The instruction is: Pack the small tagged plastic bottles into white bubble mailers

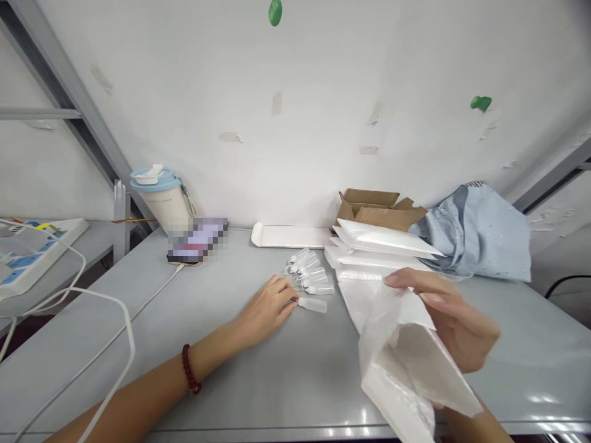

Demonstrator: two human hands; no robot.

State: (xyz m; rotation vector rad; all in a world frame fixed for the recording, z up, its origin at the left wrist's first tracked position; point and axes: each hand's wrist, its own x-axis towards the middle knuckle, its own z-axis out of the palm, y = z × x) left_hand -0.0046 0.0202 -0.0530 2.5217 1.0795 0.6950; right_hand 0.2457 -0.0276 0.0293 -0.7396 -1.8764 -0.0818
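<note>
My left hand (272, 307), a dark red bead bracelet on its wrist, rests on the table with thumb and fingers pinched on the end of a small translucent plastic bottle (313, 305). Just beyond it lies a loose group of similar small bottles (308, 271) with thin loops at their ends. In my right hand (455, 314) is a white mailer bag (397, 369), tilted, its mouth gaping towards me. The right thumb and fingers grip its upper edge. Behind it lies a stack of white mailer bags (383, 246), partly hidden by the held bag and the hand.
A white tray-like strip (295, 237) lies along the wall, beside an open cardboard box (381, 209). A light blue cloth bundle (480, 234) is at right. A lidded cup (161, 197), a blurred phone (198, 240), white cables (132, 332) and a power strip (41, 252) are at left.
</note>
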